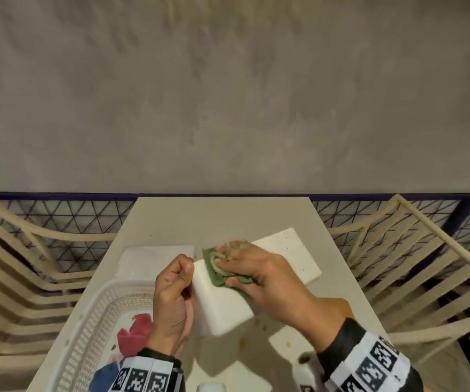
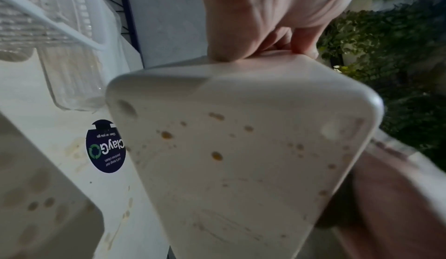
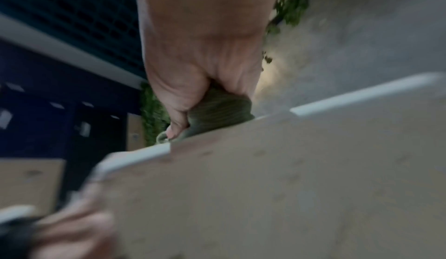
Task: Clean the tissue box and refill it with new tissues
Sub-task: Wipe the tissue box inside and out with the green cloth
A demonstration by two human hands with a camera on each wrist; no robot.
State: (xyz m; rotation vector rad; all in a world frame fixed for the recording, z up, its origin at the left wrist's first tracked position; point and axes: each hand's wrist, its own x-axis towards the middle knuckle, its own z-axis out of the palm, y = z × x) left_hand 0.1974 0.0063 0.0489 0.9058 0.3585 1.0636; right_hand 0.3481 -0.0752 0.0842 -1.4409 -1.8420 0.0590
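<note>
Above the worktop (image 1: 171,219), my left hand (image 1: 171,301) grips the white tissue box (image 1: 222,304); right hand (image 1: 259,275) fingers (image 1: 236,251) press a bunched green cloth (image 1: 216,274) on it.

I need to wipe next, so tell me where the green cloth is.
In the head view, the green cloth is bunched under the right hand, pressed on the white tissue box that the left hand holds.

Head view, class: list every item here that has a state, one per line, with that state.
White plastic tissue box: lifted, tilted, underside spotted brown.
Green cloth: bunched, pressed on the box.
Left hand: grips the box's edge.
Right hand: grips the cloth.
White perforated basket: holds red cloth.
</note>
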